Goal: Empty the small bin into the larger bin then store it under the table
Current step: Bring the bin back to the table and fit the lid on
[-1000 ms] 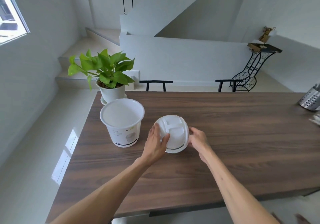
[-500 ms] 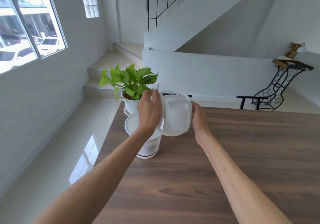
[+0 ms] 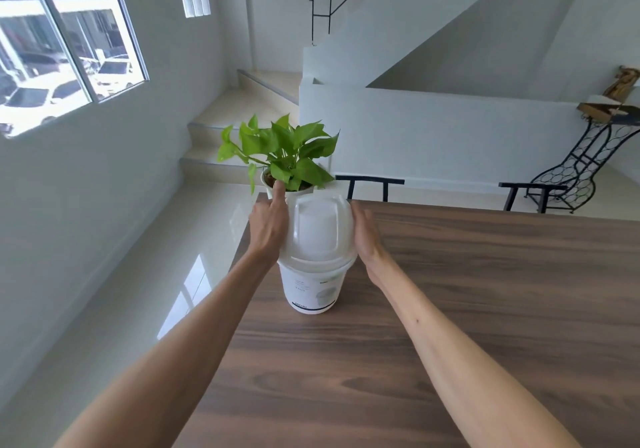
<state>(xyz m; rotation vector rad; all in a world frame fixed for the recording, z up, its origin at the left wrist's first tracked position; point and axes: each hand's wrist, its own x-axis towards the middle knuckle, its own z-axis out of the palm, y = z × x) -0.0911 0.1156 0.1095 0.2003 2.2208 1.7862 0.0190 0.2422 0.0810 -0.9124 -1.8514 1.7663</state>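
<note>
A small white bin (image 3: 313,290) with a printed label stands upright near the left edge of the dark wooden table (image 3: 450,309). Its white domed swing lid (image 3: 317,229) sits on top of the bin's rim. My left hand (image 3: 268,226) presses against the lid's left side, index finger stretched toward the plant. My right hand (image 3: 365,236) lies flat against the lid's right side. Both hands hold the lid between them. No larger bin is in view.
A green potted plant (image 3: 280,156) in a white pot stands right behind the bin at the table's far left corner. Two black chair backs (image 3: 369,184) sit beyond the far edge. A black wire stand (image 3: 575,170) is at the right, stairs behind.
Both hands lifted the lid off the table, carried it left and set it on the small bin. The view rose and shifted with them.
</note>
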